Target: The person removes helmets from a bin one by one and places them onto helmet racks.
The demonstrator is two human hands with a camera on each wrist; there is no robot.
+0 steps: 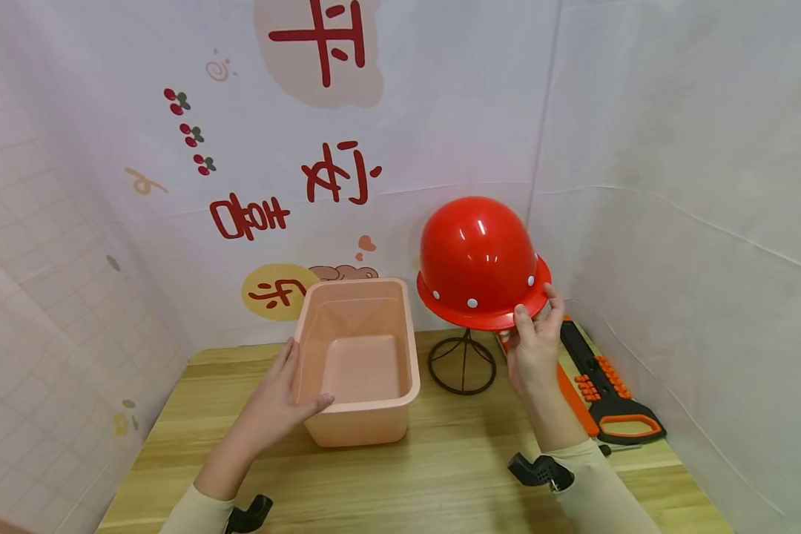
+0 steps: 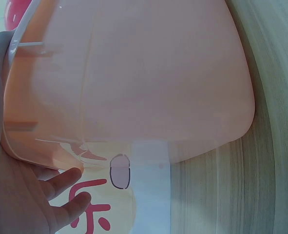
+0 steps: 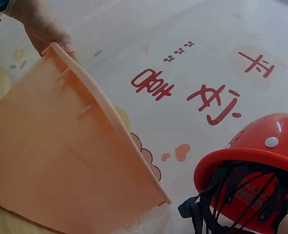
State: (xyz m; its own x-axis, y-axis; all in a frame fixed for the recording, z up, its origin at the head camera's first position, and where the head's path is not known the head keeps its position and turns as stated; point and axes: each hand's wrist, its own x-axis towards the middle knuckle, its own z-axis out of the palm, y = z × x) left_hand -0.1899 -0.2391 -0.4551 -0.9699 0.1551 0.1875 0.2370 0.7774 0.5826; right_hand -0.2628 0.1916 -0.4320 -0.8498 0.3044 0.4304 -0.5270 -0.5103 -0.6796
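My left hand (image 1: 285,393) grips the near left corner of a peach plastic bin (image 1: 410,348), thumb over the rim and the other fingers along the outside. The bin stands upright on the table and its inside is bare. My right hand (image 1: 537,345) pinches the brim of a red hard hat (image 1: 477,252), with the thumb on top and fingers partly hidden beneath. In the right wrist view, black straps (image 3: 197,217) hang below the hat's brim. A black wire stand (image 1: 463,382) shows under the hat, which hides its top.
On the right of the wooden table (image 1: 347,489) lies a black-and-orange saw-like tool (image 1: 607,386). Another long orange piece (image 1: 574,400) lies beside it, partly behind my right forearm. A thin metal shaft with a dark handle (image 1: 621,447) lies nearer. Printed cloth (image 1: 440,111) hangs behind.
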